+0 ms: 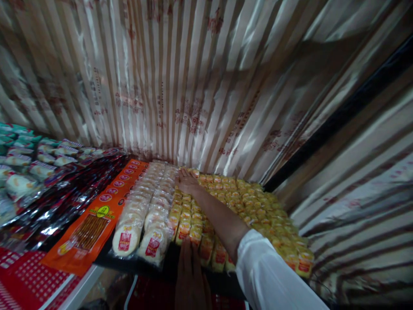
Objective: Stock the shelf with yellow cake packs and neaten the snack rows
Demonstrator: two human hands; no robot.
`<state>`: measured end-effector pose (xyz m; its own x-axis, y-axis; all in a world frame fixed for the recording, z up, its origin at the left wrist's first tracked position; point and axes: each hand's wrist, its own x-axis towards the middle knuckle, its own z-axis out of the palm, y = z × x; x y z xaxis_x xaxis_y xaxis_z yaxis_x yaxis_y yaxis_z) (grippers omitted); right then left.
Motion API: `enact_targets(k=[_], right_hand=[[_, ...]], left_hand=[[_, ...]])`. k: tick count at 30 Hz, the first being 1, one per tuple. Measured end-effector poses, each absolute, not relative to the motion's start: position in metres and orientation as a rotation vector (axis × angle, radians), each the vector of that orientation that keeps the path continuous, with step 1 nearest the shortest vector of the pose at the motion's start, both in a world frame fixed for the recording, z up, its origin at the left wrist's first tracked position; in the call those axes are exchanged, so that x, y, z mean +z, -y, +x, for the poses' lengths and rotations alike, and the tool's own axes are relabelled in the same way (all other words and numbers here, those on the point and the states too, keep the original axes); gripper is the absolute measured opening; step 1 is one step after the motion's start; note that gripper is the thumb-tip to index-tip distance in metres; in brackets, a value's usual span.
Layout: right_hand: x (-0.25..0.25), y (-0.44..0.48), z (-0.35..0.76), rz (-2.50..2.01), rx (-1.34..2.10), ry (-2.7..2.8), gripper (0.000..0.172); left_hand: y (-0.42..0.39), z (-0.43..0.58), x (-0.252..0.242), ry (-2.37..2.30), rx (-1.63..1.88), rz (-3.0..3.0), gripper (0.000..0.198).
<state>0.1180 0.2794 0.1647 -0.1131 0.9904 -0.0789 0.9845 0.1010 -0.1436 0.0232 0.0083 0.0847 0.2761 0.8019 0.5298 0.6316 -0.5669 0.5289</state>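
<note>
Rows of small yellow wrapped snack packs (229, 196) lie side by side on a dark surface. Across them reaches my right arm in a white sleeve, and my right hand (187, 182) lies at the back end of the leftmost rows, fingers stretched out. At the front end of those rows is my left hand (191, 269), its fingers straight and their tips against the nearest packs. It is dim there, and the left thumb cannot be made out. Just left of my right hand run two rows of round white wrapped cakes (155, 241) with red labels.
Farther left lie an orange bag of stick snacks (92, 228), dark shiny packets (71, 189) and white-and-green packets (19, 159). A red perforated basket (35, 275) stands at lower left. Striped plastic sheeting (193, 86) hangs behind, with a dark pole (338, 120) slanting at right.
</note>
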Motion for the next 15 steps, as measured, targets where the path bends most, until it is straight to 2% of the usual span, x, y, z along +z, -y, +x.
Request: enact_targets(k=[4, 8, 15], right_hand=[[0.175, -0.267, 0.111, -2.081, 0.223, 2.253, 0.064], [0.182, -0.242, 0.109, -2.18, 0.18, 2.127, 0.069], [0.171, -0.214, 0.126, -2.226, 0.164, 2.128, 0.063]], left_hand=[[-0.008, 0.021, 0.086, -1.303, 1.181, 2.324, 0.037], [-0.008, 0.019, 0.086, -1.288, 1.196, 2.324, 0.035], [-0.009, 0.017, 0.084, -1.295, 1.195, 2.314, 0.034]])
